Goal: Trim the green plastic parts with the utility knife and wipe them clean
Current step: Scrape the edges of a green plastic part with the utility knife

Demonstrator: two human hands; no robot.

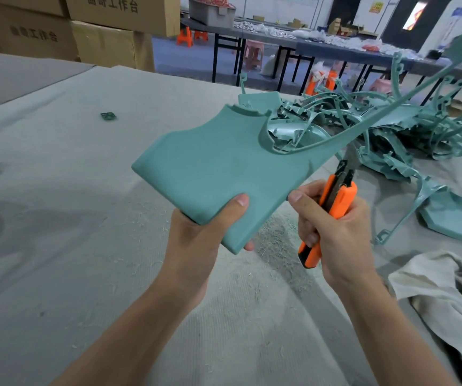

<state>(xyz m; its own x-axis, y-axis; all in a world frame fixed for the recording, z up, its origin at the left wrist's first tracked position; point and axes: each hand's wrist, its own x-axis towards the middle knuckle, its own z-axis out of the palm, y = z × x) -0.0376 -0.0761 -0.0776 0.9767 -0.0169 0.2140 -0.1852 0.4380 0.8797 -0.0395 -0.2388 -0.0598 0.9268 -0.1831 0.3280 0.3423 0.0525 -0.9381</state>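
Over a grey cloth-covered worktable [57,218], the left hand [202,232] gripped a green plastic part [218,168] while the right hand [335,227] clasped an orange utility knife [335,201], blade against its edge.

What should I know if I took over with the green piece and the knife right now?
The left hand grips the green part by its near corner, above the table.
The right hand grips the orange knife, blade against the part's right edge.
A pile of more parts sits far right; a rag lies near right.
Shavings suggest trimming is under way.
Left: finish this edge, wipe with the rag.
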